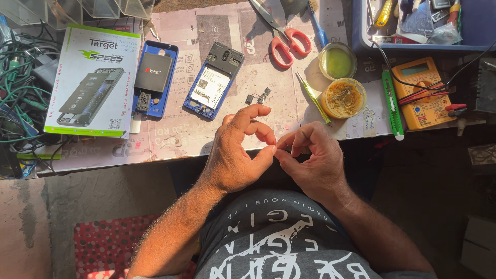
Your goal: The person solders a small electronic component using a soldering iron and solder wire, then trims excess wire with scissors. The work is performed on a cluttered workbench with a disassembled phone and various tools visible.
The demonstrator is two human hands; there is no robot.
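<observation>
My left hand (pixel 238 152) and my right hand (pixel 310 157) meet at the front edge of the workbench, fingertips pinched together. Whatever sits between the fingertips is too small to make out. Just beyond my hands lie two small dark phone parts (pixel 258 96) on the bench. An opened blue phone (pixel 214 81) with its back off lies further up. Left of it rests a blue back cover (pixel 155 80) with a black battery on it.
A white and green box (pixel 93 80) lies at the left beside tangled green cables (pixel 18 77). Red-handled scissors (pixel 287 39), two round tins (pixel 341 77), green tweezers (pixel 312 96), a green knife (pixel 392 103), a yellow multimeter (pixel 421 93) and a blue tray (pixel 413 23) sit on the right.
</observation>
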